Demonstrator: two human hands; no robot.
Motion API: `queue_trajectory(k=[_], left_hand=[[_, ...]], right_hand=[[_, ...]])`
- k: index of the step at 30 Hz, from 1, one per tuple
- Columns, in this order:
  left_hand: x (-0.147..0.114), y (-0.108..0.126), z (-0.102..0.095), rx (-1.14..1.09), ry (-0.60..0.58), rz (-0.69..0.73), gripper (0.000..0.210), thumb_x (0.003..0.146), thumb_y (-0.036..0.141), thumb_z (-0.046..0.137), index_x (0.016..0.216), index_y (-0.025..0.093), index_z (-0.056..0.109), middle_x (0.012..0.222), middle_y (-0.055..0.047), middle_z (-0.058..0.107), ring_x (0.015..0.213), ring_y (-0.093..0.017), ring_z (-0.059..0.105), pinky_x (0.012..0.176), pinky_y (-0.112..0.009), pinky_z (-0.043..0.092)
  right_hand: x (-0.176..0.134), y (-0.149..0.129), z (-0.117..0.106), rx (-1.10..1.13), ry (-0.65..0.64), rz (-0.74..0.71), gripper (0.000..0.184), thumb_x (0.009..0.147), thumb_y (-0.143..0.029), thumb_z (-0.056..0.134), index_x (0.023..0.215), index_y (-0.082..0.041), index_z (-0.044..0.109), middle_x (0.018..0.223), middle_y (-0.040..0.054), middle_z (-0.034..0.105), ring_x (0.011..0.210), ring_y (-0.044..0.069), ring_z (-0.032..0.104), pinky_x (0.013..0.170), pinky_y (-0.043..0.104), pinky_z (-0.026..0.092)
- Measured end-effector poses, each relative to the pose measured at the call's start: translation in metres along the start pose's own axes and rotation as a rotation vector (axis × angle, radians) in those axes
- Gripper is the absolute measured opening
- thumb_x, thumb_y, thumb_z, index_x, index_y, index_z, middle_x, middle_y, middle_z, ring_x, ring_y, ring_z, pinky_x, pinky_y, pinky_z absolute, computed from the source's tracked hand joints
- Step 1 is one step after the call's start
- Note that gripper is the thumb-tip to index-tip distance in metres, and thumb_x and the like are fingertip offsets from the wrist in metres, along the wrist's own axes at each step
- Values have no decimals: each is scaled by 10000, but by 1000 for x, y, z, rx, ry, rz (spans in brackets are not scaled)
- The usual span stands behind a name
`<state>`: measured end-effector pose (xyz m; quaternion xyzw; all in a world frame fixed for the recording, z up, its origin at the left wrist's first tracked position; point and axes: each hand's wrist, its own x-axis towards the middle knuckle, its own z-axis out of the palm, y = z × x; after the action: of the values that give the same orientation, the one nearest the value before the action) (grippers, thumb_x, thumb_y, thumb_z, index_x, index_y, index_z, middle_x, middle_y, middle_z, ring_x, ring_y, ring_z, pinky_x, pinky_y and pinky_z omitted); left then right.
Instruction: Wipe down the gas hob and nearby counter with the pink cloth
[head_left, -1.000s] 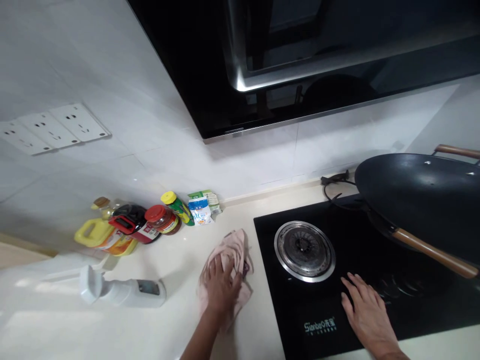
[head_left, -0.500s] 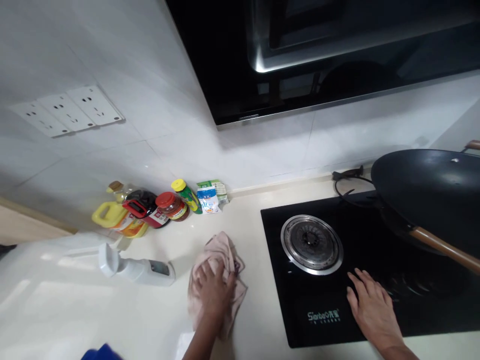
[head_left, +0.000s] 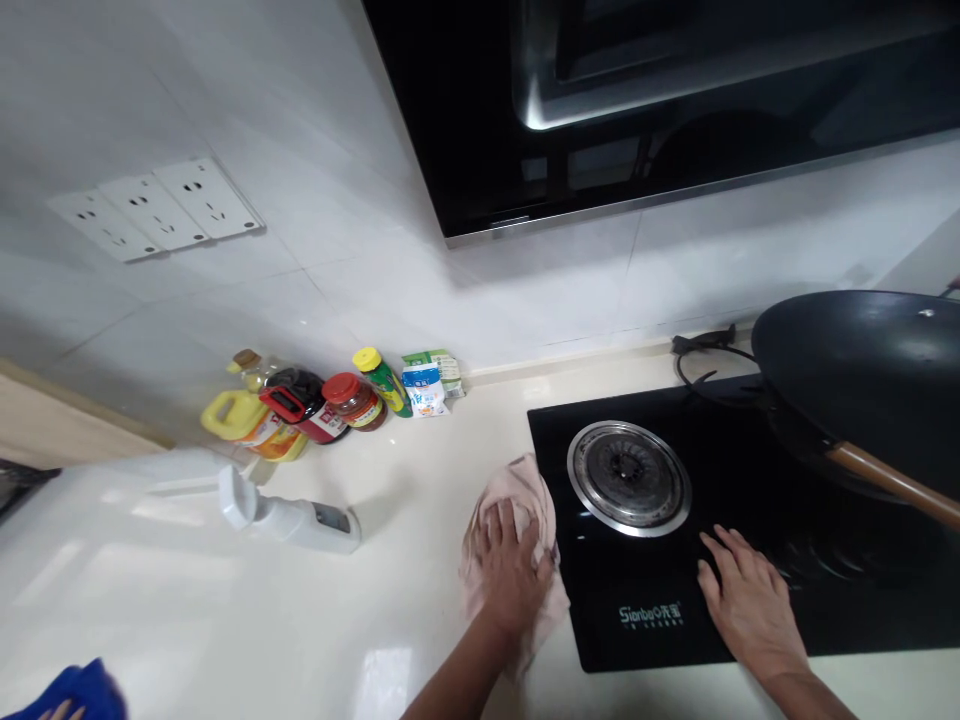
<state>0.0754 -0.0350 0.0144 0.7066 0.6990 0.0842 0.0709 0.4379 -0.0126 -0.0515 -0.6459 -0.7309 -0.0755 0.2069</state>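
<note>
A pale pink cleaning cloth [head_left: 517, 490] lies bunched on the white countertop [head_left: 420, 560], touching the left edge of the black glass cooktop [head_left: 720, 640]. On top of it, my left hand [head_left: 514, 570] presses down with its fingers curled into the folds. My right hand [head_left: 754, 605] rests flat on the cooktop, fingers stretched out and holding nothing. Just beyond that hand is the round burner [head_left: 628, 478]. A large black wok [head_left: 862, 370] with a wooden handle [head_left: 892, 478] sits on the cooktop's right side.
A white spray bottle [head_left: 300, 522] lies on the counter at left. Behind it stand a yellow jug [head_left: 251, 420], a dark bottle [head_left: 307, 405], a red-lidded jar [head_left: 354, 400] and packets [head_left: 426, 388]. Another person's fingers hold a blue cloth [head_left: 75, 690] at lower left. A range hood [head_left: 637, 110] overhangs.
My left hand has slid the pink cloth rightward across the counter to the cooktop's edge. My right hand stays on the cooktop. The blue cloth has shifted left, and fingers now show on it.
</note>
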Motion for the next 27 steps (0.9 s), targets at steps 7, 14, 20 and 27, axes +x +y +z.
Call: queue_trajectory(k=[7, 14, 20, 27], left_hand=[[-76, -25, 5, 30, 40, 76, 573, 863, 556, 663, 1424, 474, 583, 1667, -31, 414, 1529, -416, 341, 1206, -647, 307], [-77, -94, -25, 195, 36, -265, 523, 917, 521, 551, 1412, 367, 627, 1600, -92, 507, 1507, -391, 385, 1182, -590, 349], [-53, -90, -35, 255, 63, -427, 527, 920, 477, 552, 1414, 310, 630, 1590, -145, 497, 1512, -446, 336, 1173, -638, 312], [-47, -11, 1, -11, 37, -70, 557, 894, 557, 601, 1431, 407, 598, 1649, -84, 435, 1541, -450, 294, 1224, -696, 232]], right_hand=[[-1, 1, 0, 10, -9, 6, 458, 1015, -393, 355, 1340, -157, 576, 1438, 188, 582, 1372, 359, 516, 1110, 551, 407], [-3, 6, 4, -1, 7, -9, 459, 1015, -397, 359, 1349, -161, 566, 1430, 183, 584, 1371, 359, 518, 1115, 551, 406], [-3, 7, 2, -12, -23, -16, 477, 1021, -423, 332, 1318, -145, 582, 1440, 191, 571, 1383, 365, 502, 1106, 557, 410], [0, 3, -2, -7, -8, -12, 456, 1031, -403, 335, 1317, -144, 578, 1421, 189, 587, 1392, 354, 498, 1117, 550, 410]])
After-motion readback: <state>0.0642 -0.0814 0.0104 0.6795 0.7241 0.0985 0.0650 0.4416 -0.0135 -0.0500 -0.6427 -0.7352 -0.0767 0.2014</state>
